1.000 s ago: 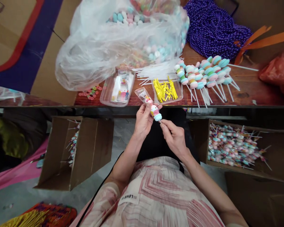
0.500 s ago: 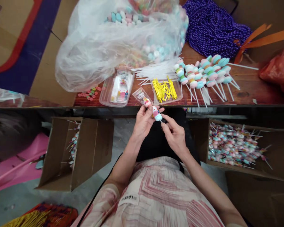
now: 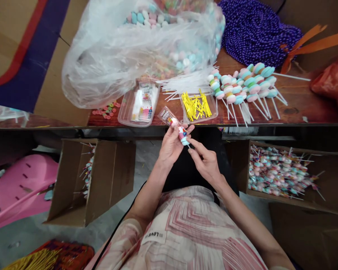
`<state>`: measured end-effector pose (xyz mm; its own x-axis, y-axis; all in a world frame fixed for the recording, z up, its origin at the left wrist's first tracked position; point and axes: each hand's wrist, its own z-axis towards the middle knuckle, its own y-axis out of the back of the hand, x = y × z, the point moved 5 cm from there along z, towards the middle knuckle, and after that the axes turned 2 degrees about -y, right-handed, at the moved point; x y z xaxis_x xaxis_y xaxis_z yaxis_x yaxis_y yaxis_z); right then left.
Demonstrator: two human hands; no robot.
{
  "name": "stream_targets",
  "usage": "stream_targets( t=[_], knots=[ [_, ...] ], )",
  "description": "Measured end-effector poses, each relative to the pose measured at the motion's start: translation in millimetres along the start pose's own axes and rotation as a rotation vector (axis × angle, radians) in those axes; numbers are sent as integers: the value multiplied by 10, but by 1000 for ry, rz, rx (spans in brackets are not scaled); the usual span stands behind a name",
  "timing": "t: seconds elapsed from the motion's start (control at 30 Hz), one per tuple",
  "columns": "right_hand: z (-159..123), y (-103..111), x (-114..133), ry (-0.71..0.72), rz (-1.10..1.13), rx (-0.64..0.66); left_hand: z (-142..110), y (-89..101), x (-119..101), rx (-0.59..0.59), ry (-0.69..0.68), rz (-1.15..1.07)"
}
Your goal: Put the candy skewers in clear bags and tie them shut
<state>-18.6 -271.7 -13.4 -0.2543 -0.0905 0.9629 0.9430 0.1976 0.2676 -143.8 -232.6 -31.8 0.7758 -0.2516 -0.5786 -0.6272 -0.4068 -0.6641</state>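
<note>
A marshmallow skewer (image 3: 184, 140) with pink, white and blue pieces sits inside a small clear printed bag (image 3: 166, 114), tilted, just in front of the table edge. My left hand (image 3: 169, 148) is closed round the bagged skewer, thumb on top. Its white stick points down toward my right hand (image 3: 207, 161), whose thumb and forefinger pinch at the stick and the lower end of the bag. Just beyond my hands, a clear tray (image 3: 123, 117) holds flat printed bags (image 3: 146, 103). Beside it, another clear tray (image 3: 214, 114) holds yellow twist ties (image 3: 195, 106).
Unbagged marshmallow skewers (image 3: 242, 88) and white sticks (image 3: 183, 85) lie on the table (image 3: 293, 108). Behind is a large plastic bag of candy (image 3: 107, 56), beside purple cord (image 3: 259, 33). Cardboard boxes with bagged skewers stand left (image 3: 109, 176) and right (image 3: 242, 172). A pink chair (image 3: 39, 172) stands far left.
My right hand has shifted slightly left, along with the skewer's lower end. The skewer has turned a little in my left hand. At far left, more of the pink chair shows.
</note>
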Motion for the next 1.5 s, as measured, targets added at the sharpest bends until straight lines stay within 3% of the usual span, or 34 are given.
stream_targets(
  t=[0.13,0.23,0.43,0.53,0.67,0.83,1.33,1.5],
  knots=[
    [22,38,-13,-154,209,57,34,33,10,-16,-14,-5],
    [41,62,-18,-192,235,48,36,32,4,-8,-49,-1],
    [11,36,-107,-261,236,-18,-12,-53,-13,154,-81,6],
    [-15,93,-69,-186,154,-100,-26,-76,-13,209,-70,42],
    [-20,194,36,18,-56,-201,-38,-34,-43,100,-90,109],
    [-4,186,79,168,-215,-190,-69,-57,-86,49,-104,160],
    [-12,209,9,25,-117,-117,-12,-20,-28,-35,-24,108],
    [0,191,-8,48,-224,-100,-14,-49,-22,-23,-6,140]
  ],
)
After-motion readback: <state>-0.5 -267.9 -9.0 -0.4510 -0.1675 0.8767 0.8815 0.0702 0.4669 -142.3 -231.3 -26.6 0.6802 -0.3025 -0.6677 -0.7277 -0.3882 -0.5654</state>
